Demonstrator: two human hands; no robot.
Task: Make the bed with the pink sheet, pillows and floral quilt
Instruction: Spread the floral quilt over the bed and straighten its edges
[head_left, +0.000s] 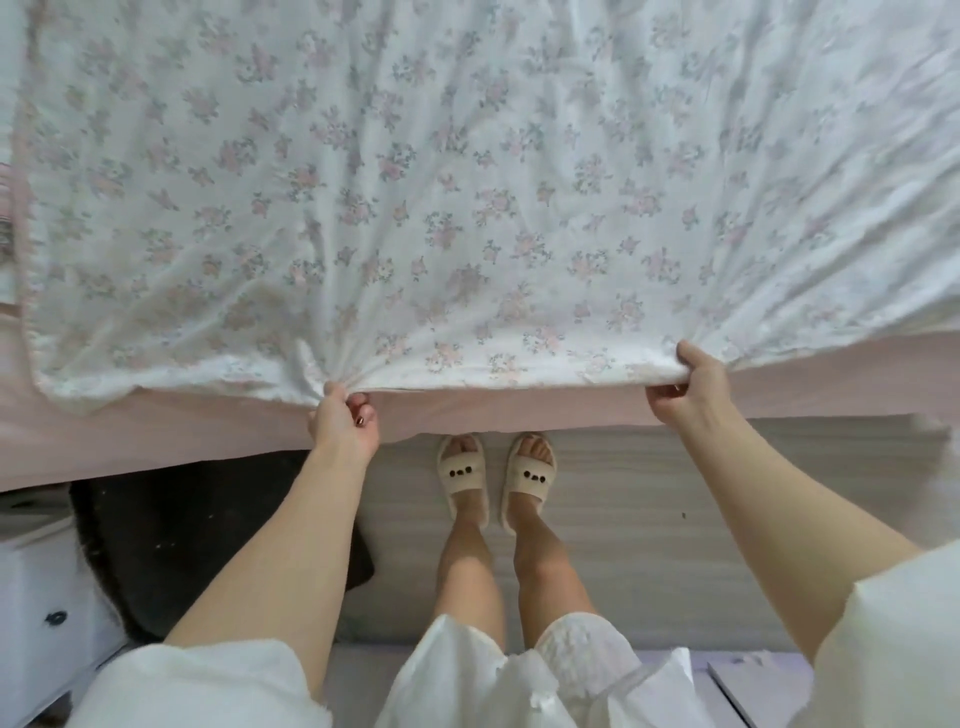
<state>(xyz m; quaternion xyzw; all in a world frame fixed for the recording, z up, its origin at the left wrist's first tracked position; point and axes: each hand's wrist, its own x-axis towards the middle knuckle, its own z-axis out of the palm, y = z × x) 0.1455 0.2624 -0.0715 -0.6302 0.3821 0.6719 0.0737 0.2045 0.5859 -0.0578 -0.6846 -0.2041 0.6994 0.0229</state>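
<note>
Gripping the floral quilt (467, 182) edge, both hands (345, 421) (685, 387) stretch it over the pink sheet (519, 408).

We see the quilt (467, 182) as thin matt cotton-like cloth, heavily creased, with a faded floral print; the sheet (156, 431) under it is plain pink matt cloth, smoother. Floor (675, 493) looks like pale wood-grain laminate with a low sheen, the rug (208, 545) dark and fuzzy. Slippers (460, 473) read as cream foam or rubber, matt; the drawer unit (41, 597) is white and painted smooth.
</note>
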